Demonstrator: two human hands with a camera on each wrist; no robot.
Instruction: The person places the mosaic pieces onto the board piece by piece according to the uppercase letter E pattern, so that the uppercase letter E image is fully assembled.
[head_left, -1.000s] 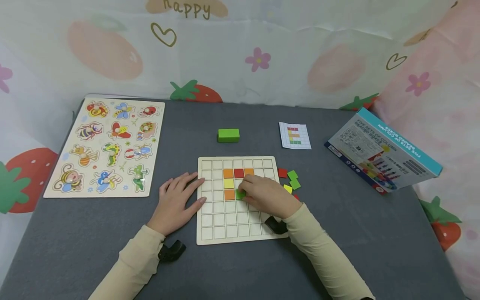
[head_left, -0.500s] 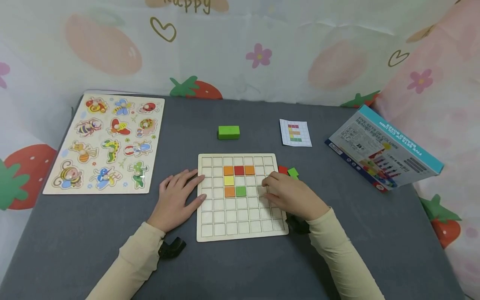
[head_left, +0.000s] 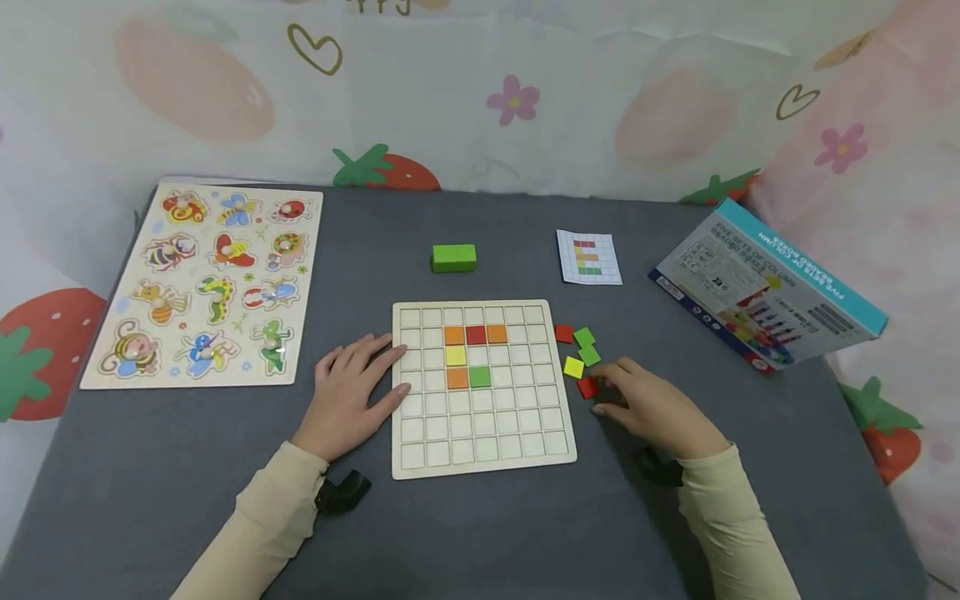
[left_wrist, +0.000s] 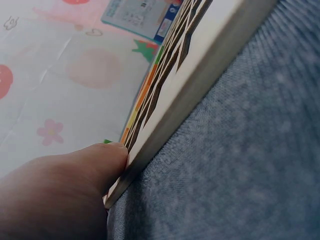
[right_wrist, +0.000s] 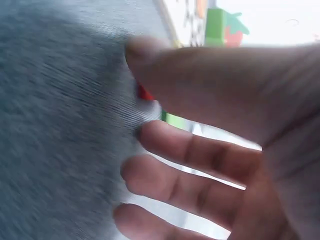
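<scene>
A pale wooden grid board [head_left: 487, 429] lies on the table, with orange [head_left: 454, 335], red [head_left: 476, 335], yellow [head_left: 455, 356] and green [head_left: 479, 377] square tiles set in some cells. My left hand [head_left: 348, 400] rests at its left edge, fingers spread and fingertips on the rim; the left wrist view shows the thumb [left_wrist: 107, 160] against that edge. Right of the board my right hand [head_left: 660, 408] reaches to a loose red tile [head_left: 588, 387]. Its thumb and fingers are apart, with nothing between them in the right wrist view. Beside that lie a yellow tile [head_left: 573, 367] and green tiles [head_left: 589, 355].
Another red tile [head_left: 564, 333] lies by the board's right edge. Behind the board are a green block [head_left: 453, 258] and a small pattern card [head_left: 589, 258]. An insect puzzle board [head_left: 247, 358] sits at left, a printed box [head_left: 765, 292] at right.
My right hand has let go of the green tile in the grid and moved right, off the board, to the loose tiles. The left hand stays at the board's edge.
</scene>
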